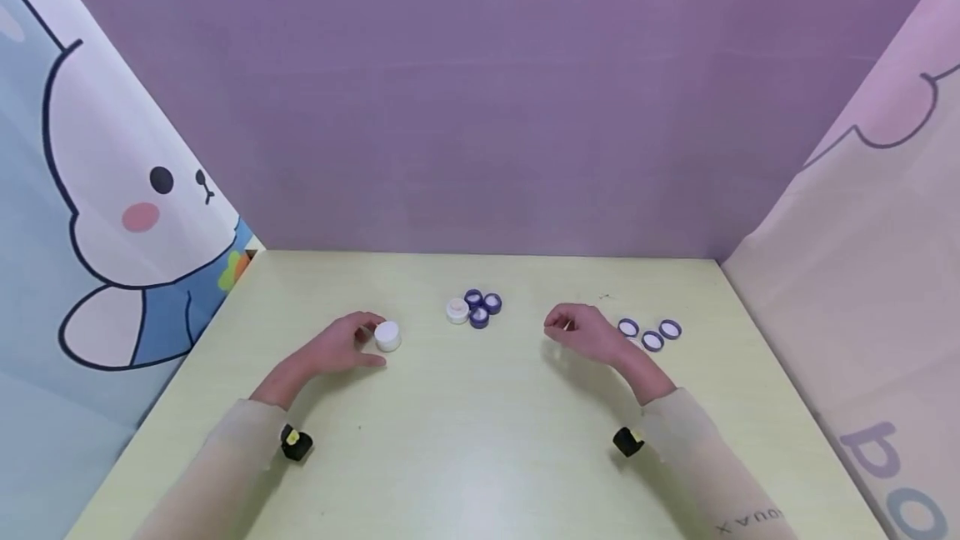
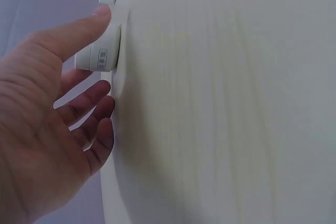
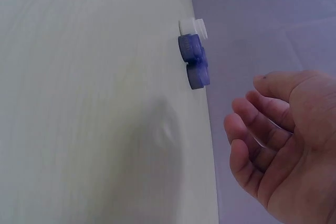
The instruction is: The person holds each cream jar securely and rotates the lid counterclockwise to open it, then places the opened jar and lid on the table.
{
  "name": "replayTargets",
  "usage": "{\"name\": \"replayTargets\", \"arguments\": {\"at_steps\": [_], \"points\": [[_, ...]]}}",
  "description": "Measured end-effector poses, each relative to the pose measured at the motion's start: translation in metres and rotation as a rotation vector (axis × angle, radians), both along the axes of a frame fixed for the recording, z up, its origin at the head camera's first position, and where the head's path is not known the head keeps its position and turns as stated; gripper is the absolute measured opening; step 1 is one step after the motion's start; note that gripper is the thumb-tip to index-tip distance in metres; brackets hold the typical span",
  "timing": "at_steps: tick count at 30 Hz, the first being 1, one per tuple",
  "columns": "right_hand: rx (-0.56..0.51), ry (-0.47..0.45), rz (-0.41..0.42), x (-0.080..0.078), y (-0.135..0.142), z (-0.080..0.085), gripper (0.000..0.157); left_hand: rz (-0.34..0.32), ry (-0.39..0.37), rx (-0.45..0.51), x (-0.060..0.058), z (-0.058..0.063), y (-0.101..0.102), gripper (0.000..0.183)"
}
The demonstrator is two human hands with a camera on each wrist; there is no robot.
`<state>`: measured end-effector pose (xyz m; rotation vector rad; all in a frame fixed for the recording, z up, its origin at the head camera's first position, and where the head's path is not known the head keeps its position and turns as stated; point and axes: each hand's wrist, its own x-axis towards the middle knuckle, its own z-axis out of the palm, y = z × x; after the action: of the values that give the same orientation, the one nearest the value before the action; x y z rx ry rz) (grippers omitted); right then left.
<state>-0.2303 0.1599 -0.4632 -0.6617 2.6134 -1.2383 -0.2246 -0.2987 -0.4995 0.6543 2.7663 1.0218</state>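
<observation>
A small white lidded jar [image 1: 387, 336] stands on the table at my left hand [image 1: 348, 346]. The thumb and fingers are spread apart around its near side, and the thumb overlaps the jar [image 2: 105, 53] in the left wrist view. My right hand [image 1: 585, 332] is held over the table with its fingers loosely curled and nothing in them. Between the hands, an uncapped white jar [image 1: 457, 312] stands against several small purple jars [image 1: 479, 318]. In the right wrist view those purple jars [image 3: 197, 74] are beyond the fingertips.
Several purple lids [image 1: 670, 329] with white insides lie to the right of my right hand, one close by its wrist. Part of a white lid shows beside them, mostly hidden by the hand. A purple backdrop [image 1: 480, 107] rises behind the table [image 1: 480, 440], with printed cloths at both sides.
</observation>
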Motion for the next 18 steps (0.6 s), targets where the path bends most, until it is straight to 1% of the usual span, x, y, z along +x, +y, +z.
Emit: {"name": "replayTargets", "arguments": {"at_steps": [5,9,12,15,18], "points": [[-0.014,-0.007,0.020,0.001,0.000,-0.004,0.015,0.011,0.034,0.004,-0.002,-0.004,0.006,0.057],[-0.034,-0.001,0.021,0.002,0.000,-0.004,0.015,0.030,0.061,0.006,-0.009,-0.005,0.008,0.047],[-0.037,-0.013,0.026,0.004,-0.001,-0.006,0.015,0.059,0.049,0.005,-0.012,-0.006,0.009,0.044],[-0.031,-0.044,0.041,0.005,-0.002,-0.010,0.014,0.090,0.039,0.002,-0.012,-0.007,0.009,0.047],[-0.036,-0.061,0.039,0.007,-0.002,-0.014,0.014,0.115,0.037,0.040,-0.011,-0.008,0.012,0.047]]}}
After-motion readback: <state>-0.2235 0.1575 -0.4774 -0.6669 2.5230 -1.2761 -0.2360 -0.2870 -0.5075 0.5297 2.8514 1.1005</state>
